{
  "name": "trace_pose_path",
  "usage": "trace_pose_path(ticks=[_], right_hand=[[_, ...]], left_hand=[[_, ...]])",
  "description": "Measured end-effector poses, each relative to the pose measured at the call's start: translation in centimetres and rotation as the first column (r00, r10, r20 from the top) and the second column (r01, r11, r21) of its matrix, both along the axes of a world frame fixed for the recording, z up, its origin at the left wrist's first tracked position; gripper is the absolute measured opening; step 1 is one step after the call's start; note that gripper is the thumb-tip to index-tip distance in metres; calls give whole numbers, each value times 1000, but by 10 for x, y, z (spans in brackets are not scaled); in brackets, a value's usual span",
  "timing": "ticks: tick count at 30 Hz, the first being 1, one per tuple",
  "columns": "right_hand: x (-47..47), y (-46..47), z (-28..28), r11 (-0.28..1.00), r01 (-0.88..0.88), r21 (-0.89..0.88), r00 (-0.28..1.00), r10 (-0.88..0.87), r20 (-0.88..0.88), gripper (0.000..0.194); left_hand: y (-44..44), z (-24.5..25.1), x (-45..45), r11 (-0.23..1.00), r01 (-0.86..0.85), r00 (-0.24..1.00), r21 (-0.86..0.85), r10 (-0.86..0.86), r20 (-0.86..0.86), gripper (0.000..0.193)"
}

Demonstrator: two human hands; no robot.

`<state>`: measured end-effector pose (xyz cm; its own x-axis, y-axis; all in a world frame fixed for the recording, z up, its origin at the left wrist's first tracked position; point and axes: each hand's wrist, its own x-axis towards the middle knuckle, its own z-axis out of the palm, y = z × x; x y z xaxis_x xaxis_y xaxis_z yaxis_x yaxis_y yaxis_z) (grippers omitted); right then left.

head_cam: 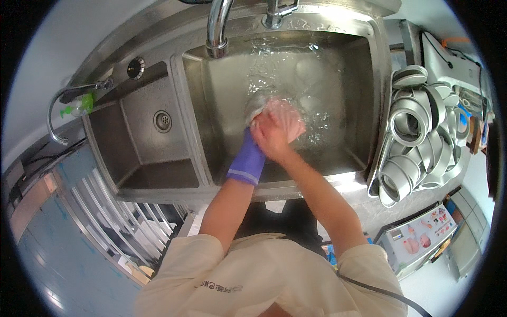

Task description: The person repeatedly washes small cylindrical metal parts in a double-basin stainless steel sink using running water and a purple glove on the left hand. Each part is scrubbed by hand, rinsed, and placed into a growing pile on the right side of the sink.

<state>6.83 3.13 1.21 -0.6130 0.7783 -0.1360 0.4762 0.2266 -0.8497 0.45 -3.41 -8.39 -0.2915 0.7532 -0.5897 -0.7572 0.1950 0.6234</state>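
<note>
Both my hands meet low in the water of the large steel sink basin (328, 138). My left forearm wears a purple cuff (246, 160); my left hand (259, 119) is mostly hidden behind the right one and blurred by the water. My bare right hand (271, 134) lies across the left wrist with curled fingers, against a ribbed pink item (291, 121), a cloth or part of a glove; I cannot tell which. A blurred pale, rounded shape (257, 105) shows beside them. Pale discs (311, 71) lie under the rippling water.
A chrome faucet (217, 39) hangs over the basin's back left. At left is a smaller basin with a drain (162, 121) and a green pump bottle (81, 106). Stacked metal pans (410, 121) crowd a tray at right. A cable (380, 291) runs at lower right.
</note>
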Motion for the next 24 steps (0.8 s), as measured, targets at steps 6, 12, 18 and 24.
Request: trace_pose_path(ticks=[6,12,18,24], right_hand=[[51,-2,24,937,-256,238,966,257,26,15],[81,49,-17,952,-300,64,591,133,796,27],[61,15,-63,684,554,-474,833,-448,325,24],[13,-22,36,946,193,260,978,-163,-132,35]], left_hand=[[15,34,-58,985,-94,931,-148,139,337,38],[16,64,-71,981,-66,992,-181,84,98,40],[11,51,-76,940,55,950,-337,-153,-271,37],[27,58,-52,904,349,934,-246,-313,173,27]])
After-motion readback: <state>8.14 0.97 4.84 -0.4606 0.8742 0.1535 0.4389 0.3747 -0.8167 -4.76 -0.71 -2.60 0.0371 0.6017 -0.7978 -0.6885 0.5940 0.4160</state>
